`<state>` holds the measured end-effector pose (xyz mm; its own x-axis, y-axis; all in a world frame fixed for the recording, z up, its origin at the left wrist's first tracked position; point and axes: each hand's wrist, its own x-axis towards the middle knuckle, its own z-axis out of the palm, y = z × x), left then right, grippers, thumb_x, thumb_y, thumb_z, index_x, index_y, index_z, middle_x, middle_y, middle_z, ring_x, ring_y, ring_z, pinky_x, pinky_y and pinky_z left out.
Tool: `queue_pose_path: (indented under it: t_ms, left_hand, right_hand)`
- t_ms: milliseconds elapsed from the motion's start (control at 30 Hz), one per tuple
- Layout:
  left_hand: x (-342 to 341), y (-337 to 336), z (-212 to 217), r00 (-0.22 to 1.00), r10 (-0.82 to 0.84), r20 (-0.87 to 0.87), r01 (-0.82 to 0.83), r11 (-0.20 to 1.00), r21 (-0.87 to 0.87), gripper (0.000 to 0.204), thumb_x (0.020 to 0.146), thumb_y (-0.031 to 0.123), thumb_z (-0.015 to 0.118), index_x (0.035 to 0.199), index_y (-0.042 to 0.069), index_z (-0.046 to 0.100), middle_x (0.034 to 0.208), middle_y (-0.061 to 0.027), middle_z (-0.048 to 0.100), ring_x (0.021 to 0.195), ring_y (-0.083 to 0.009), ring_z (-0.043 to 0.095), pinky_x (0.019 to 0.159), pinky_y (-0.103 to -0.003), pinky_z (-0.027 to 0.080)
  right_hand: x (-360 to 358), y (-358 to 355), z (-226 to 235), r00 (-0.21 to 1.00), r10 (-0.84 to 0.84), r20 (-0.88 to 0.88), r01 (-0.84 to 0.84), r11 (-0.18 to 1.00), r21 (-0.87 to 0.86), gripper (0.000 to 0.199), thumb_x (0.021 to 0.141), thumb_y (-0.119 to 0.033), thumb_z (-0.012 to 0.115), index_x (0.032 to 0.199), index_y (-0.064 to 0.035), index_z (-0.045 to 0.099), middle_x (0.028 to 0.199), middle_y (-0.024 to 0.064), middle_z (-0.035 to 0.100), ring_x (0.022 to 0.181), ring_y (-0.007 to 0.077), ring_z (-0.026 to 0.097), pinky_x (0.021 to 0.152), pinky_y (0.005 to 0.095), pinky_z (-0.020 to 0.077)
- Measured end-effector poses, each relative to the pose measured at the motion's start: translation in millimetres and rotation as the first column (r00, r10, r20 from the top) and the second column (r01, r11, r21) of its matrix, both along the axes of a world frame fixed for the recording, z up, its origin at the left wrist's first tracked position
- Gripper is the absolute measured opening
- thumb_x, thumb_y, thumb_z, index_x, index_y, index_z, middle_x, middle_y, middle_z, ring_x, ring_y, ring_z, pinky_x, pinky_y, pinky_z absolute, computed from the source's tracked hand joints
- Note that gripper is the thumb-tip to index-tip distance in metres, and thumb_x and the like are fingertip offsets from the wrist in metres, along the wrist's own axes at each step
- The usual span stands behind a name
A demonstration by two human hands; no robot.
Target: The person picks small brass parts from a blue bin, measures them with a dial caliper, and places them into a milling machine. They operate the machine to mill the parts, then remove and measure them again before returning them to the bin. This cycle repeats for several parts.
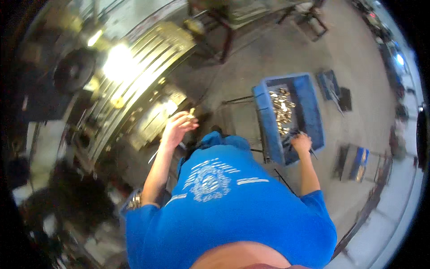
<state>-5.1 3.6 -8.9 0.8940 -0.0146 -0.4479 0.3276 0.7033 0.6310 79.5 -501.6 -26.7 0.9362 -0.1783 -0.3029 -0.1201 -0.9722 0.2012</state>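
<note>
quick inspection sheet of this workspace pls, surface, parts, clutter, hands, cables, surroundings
surface: grey concrete floor; no bench top in clear view
job's things: blue bin on a dark stand, holding a heap of small brass-coloured metal parts; one small brass-coloured piece at the left fingertips
clutter: flat blue and dark items lying on the floor right of the bin
grippers: left hand raised toward the machine, pinching the small piece; right hand at the bin's near end, closed on something dark, too blurred to name
cables: thin dark lines on the floor near the stand, cannot tell if cables
surroundings: large brass-toned machine under bright glare on the left; metal frame behind
</note>
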Motion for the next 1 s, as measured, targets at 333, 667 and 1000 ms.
queue_pose_path:
  t_ms: [333, 667, 1000]
  left_hand:
    - [-9, -38, 16, 0.991, 0.123, 0.055, -0.116, 0.987, -0.115, 0.027, 0.079, 0.013, 0.055, 0.103, 0.002, 0.054, 0.096, -0.0165, 0.062, 0.076, -0.0235, 0.063, 0.068, -0.031, 0.05]
    - [-11, -28, 23, 0.986, 0.133, 0.097, -0.11, 0.971, -0.213, 0.033, 0.082, 0.01, 0.055, 0.112, -0.003, 0.051, 0.104, -0.021, 0.059, 0.08, -0.0269, 0.062, 0.071, -0.035, 0.052]
    - [-41, -1, 41, 0.95, 0.177, 0.258, -0.103, 0.956, -0.276, 0.026, 0.08, 0.005, 0.062, 0.104, 0.004, 0.055, 0.106, -0.0177, 0.06, 0.098, -0.0263, 0.059, 0.085, -0.039, 0.05]
  right_hand:
    - [31, -100, -56, 0.984, 0.078, -0.16, -0.033, 0.963, 0.266, 0.029, 0.066, -0.022, 0.058, 0.091, -0.0115, 0.069, 0.092, 0.0159, 0.065, 0.091, 0.0322, 0.06, 0.082, 0.0343, 0.047]
    - [41, -77, -3, 0.966, -0.206, -0.154, 0.257, 0.751, 0.608, 0.044, 0.065, -0.005, 0.051, 0.106, -0.005, 0.064, 0.086, 0.0115, 0.067, 0.077, 0.0141, 0.06, 0.064, 0.0238, 0.044]
    - [20, 224, 141, 0.876, 0.297, 0.38, -0.472, 0.365, 0.803, 0.057, 0.052, 0.004, 0.052, 0.104, -0.0144, 0.067, 0.076, 0.0008, 0.048, 0.062, 0.0096, 0.042, 0.053, 0.0224, 0.0337]
